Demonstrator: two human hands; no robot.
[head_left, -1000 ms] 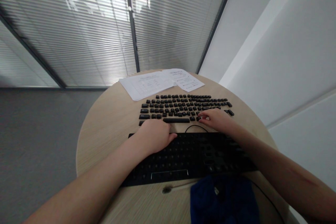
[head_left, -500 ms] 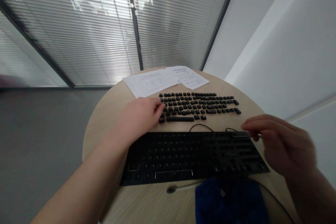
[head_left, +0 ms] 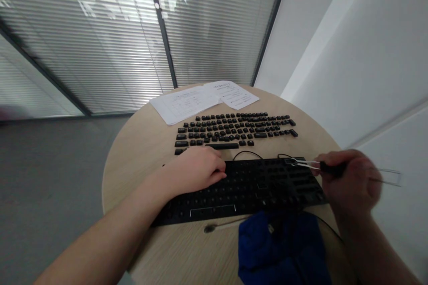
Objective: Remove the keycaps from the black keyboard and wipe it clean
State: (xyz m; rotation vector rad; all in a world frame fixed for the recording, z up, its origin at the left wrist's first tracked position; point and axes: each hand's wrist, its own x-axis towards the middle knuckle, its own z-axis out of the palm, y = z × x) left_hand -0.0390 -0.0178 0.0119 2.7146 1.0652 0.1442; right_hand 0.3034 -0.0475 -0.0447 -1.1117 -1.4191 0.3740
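A black keyboard (head_left: 245,187) with its keycaps off lies across the near part of the round table. My left hand (head_left: 200,169) rests over its upper left half, fingers curled together; what they hold, if anything, is hidden. My right hand (head_left: 349,180) is closed round the black handle of a wire keycap puller (head_left: 329,168). The puller's wire loops stick out at both ends, the left ones over the keyboard's top right corner. Behind the keyboard, loose black keycaps (head_left: 230,128) lie in rows, a long space bar key (head_left: 222,146) nearest.
Printed paper sheets (head_left: 187,103) lie at the table's far side. In front of the keyboard are a blue cloth (head_left: 281,249), a USB plug (head_left: 271,228) and a thin brush (head_left: 210,228). A cable (head_left: 326,222) runs near my right wrist. A white wall (head_left: 377,62) stands at the right.
My left hand has moved from the left end of the loose keycaps down onto the keyboard. My right hand has turned, and the keycap puller now shows in it. The view has shifted slightly.
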